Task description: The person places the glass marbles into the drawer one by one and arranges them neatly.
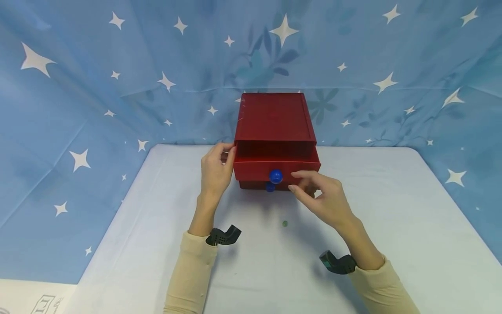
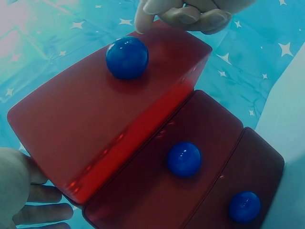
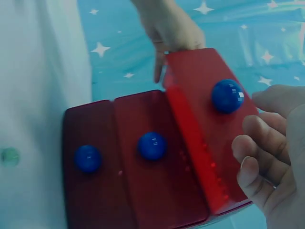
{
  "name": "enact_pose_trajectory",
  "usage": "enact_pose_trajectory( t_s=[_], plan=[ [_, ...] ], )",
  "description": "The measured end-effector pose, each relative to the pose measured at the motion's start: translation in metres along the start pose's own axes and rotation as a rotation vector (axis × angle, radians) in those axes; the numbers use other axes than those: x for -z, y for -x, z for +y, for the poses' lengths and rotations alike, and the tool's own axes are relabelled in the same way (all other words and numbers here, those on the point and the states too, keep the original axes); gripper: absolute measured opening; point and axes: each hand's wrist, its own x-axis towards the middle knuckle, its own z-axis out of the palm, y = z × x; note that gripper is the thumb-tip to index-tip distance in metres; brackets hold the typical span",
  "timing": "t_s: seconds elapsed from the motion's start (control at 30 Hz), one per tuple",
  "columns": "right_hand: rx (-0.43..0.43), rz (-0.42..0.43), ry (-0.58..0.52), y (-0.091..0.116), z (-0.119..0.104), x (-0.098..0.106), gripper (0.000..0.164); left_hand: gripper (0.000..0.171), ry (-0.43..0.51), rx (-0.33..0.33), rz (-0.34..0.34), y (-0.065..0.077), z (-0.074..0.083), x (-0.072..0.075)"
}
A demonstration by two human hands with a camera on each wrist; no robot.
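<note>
A red drawer cabinet (image 1: 274, 115) stands on the table, with three drawers that each carry a round blue knob (image 2: 185, 159). Its top drawer (image 2: 81, 114) is pulled partly out, and the part of the inside that shows in the head view is bare. My left hand (image 1: 218, 171) lies along the left side of the cabinet near the top drawer, its fingers fairly straight in the left wrist view. Just right of the top knob (image 1: 276, 176) hovers my right hand (image 1: 326, 195), thumb and forefinger apart and the other fingers loosely bent, holding nothing.
A small green round piece (image 1: 285, 223) lies on the white table (image 1: 259, 279) in front of the cabinet. Behind the cabinet hangs a blue cloth (image 1: 196, 65) with white stars. Each wrist wears a black camera mount (image 1: 224, 236).
</note>
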Motion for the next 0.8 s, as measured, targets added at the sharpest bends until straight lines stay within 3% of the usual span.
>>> enact_pose_trajectory(
  t_s=[0.3, 0.8],
  plan=[
    [0.01, -0.086, 0.023, 0.018, 0.009, -0.007, 0.045, 0.017, 0.008, -0.013, 0.003, 0.001, -0.002, 0.001],
    [-0.078, -0.168, 0.069, 0.045, 0.027, -0.021, 0.034, 0.017, 0.003, -0.02, 0.002, -0.001, -0.003, 0.001]
  ],
)
